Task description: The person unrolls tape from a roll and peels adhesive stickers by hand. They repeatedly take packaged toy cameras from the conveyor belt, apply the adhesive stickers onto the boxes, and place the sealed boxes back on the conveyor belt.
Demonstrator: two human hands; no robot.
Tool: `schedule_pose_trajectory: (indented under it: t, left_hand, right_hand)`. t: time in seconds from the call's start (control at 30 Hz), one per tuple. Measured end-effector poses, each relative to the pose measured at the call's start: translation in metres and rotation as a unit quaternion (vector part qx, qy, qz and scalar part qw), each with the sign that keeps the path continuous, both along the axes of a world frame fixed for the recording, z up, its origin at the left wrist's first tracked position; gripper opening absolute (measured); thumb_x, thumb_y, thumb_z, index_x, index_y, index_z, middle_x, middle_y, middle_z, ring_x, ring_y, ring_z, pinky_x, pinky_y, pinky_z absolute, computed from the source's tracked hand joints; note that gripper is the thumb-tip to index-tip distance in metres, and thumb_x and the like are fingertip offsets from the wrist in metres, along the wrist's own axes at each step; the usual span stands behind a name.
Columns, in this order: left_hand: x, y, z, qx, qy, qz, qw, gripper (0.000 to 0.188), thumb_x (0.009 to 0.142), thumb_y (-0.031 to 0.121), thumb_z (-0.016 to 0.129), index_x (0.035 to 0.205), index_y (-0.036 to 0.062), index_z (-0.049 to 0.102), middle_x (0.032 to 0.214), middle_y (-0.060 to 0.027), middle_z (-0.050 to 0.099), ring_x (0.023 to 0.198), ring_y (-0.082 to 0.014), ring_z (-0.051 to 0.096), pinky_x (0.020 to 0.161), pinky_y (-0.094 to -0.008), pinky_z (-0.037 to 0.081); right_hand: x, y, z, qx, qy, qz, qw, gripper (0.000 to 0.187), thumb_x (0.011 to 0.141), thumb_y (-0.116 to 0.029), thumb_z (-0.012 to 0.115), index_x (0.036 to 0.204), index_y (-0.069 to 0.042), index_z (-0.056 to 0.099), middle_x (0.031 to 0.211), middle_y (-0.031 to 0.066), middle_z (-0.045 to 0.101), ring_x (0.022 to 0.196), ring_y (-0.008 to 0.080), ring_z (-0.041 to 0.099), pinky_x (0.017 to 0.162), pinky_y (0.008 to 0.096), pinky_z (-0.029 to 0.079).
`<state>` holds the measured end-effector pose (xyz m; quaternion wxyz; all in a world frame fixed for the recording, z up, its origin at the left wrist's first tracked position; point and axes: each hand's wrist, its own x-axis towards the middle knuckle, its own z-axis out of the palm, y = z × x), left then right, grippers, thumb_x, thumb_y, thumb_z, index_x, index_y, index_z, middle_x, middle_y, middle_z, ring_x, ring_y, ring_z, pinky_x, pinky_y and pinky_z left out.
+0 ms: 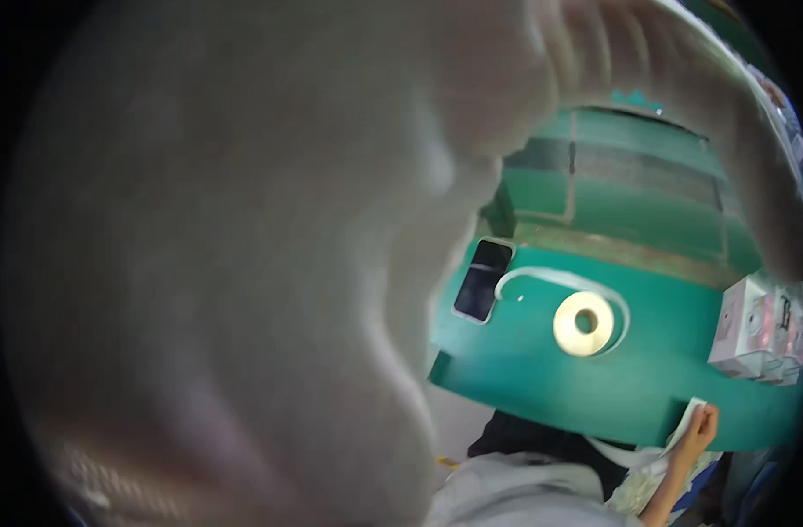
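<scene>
My left hand [270, 263] is very close and blurred, covering the left side and arching across the top of the view. Its fingers are partly seen, stretched and curved toward the right, and nothing shows between them. At the lower right, my right hand [703, 425] pinches the end of a white strip [688, 420] at the near edge of the green table [516, 373]. More of the strip hangs over my lap. A cream-coloured roll [567, 325] lies flat on the table, with a pale strip curling around it.
A phone [483, 279] with a dark screen lies left of the roll. Several white and pink boxes [742, 329] stand together at the table's right side. Pale crumpled material [643, 487] lies beside my right forearm. Beyond the table is a green floor [630, 189] with pale lines.
</scene>
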<state>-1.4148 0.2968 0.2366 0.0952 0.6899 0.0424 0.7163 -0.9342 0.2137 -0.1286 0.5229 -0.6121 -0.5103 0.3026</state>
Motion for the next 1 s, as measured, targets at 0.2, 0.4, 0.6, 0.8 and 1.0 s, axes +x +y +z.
schedule_pose_trajectory:
  t: [0.2,0.4,0.6,0.8,1.0]
  left_hand:
    - [-0.004,0.003,0.022,0.058,0.020,0.026,0.998,0.078,0.080,0.024,0.072,0.145,0.0013,0.035,0.131,-0.0157,0.053,0.103,-0.0270,0.059,0.086,-0.0384,0.049]
    - [0.018,0.011,0.013,0.032,0.010,0.030,0.999,0.074,0.081,0.023,0.071,0.143,0.0016,0.037,0.131,-0.0162,0.053,0.104,-0.0276,0.059,0.087,-0.0393,0.049]
    - [0.044,0.045,0.010,0.016,0.008,-0.016,1.000,0.070,0.082,0.022,0.071,0.141,0.0020,0.038,0.131,-0.0167,0.054,0.104,-0.0281,0.060,0.088,-0.0402,0.049]
    - [0.034,0.034,0.015,0.062,-0.003,0.032,0.998,0.066,0.083,0.021,0.070,0.139,0.0023,0.039,0.131,-0.0172,0.054,0.104,-0.0287,0.060,0.088,-0.0410,0.050]
    - [0.006,-0.007,0.004,0.118,-0.032,0.161,0.979,0.063,0.084,0.020,0.070,0.137,0.0027,0.041,0.130,-0.0178,0.054,0.105,-0.0292,0.061,0.089,-0.0419,0.050]
  right_hand:
    - [-0.013,-0.013,-0.003,0.025,0.042,0.031,0.998,0.011,0.104,-0.009,0.055,0.095,-0.002,0.054,0.083,-0.0018,0.054,0.075,0.0046,0.048,0.067,0.0202,0.039]
    - [-0.015,-0.011,-0.004,0.002,0.046,0.010,0.999,0.009,0.102,-0.010,0.057,0.095,-0.004,0.057,0.079,-0.0015,0.059,0.068,0.0042,0.051,0.061,0.0210,0.040]
    - [-0.019,0.005,0.024,0.001,0.068,0.038,0.997,0.013,0.099,-0.010,0.062,0.090,-0.003,0.056,0.076,-0.0035,0.055,0.066,0.0024,0.046,0.059,0.0203,0.035]
    - [-0.013,-0.008,0.028,-0.017,0.042,0.019,0.999,0.015,0.096,-0.009,0.064,0.085,-0.004,0.055,0.070,-0.0054,0.046,0.063,0.0032,0.039,0.055,0.0231,0.030]
    - [-0.028,-0.021,0.028,-0.008,0.017,0.023,1.000,0.016,0.097,-0.011,0.068,0.085,-0.003,0.061,0.074,-0.0027,0.052,0.066,0.0074,0.043,0.059,0.0266,0.037]
